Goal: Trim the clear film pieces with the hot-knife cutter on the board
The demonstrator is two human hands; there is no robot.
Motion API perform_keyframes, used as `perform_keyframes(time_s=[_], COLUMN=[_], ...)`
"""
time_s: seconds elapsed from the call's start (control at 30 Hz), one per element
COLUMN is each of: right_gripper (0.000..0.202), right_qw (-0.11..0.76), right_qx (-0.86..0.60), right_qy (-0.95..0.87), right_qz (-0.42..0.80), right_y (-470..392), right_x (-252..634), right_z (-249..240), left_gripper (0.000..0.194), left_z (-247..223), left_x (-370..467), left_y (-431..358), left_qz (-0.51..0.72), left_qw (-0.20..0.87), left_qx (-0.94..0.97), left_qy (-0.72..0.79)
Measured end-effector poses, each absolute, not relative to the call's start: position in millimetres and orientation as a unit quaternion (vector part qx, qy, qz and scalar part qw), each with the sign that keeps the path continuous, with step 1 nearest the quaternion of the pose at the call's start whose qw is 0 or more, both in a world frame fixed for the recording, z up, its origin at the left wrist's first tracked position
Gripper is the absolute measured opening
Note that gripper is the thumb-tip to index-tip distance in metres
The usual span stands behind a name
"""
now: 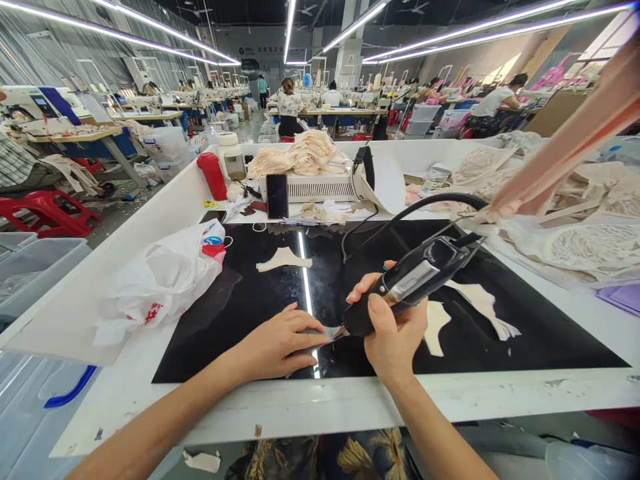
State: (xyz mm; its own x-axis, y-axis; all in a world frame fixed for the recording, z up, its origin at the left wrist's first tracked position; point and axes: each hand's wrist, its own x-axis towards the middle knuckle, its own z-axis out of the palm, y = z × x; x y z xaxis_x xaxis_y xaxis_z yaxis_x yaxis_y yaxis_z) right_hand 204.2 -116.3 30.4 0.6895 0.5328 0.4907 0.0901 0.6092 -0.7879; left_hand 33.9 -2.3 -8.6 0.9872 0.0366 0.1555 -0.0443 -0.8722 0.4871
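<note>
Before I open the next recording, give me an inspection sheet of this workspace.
Surface: glossy black sheet on a white table.
Job's things: black tool; cream pieces either side of it.
Clutter: white plastic bag overlapping the sheet; phone, red container and scraps behind.
Hands: right hand grips the tool; left hand lies near its tip.
Cables: black cord arches over the sheet.
Surroundings: people at rows of worktables.

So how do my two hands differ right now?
Your left hand lies low over the glossy black sheet, fingers extended; your right hand curls around the black handheld tool. The left hand's fingertips are near the tool's tip, while the right hand grips its body. Both are bare.
</note>
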Motion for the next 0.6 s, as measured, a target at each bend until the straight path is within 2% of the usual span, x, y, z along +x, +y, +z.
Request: perform_keyframes(time_s=[0.6], right_gripper=[0.041], right_qw=[0.830], right_qx=[-0.441], right_qy=[-0.331], right_qz=[0.082], right_y=[-119], right_x=[224], right_z=[34], left_gripper=[0.042], left_z=[-6], left_x=[33], left_y=[-3], left_qz=[0.069], left_qw=[0.256], left_qx=[0.964], left_qy=[0.012])
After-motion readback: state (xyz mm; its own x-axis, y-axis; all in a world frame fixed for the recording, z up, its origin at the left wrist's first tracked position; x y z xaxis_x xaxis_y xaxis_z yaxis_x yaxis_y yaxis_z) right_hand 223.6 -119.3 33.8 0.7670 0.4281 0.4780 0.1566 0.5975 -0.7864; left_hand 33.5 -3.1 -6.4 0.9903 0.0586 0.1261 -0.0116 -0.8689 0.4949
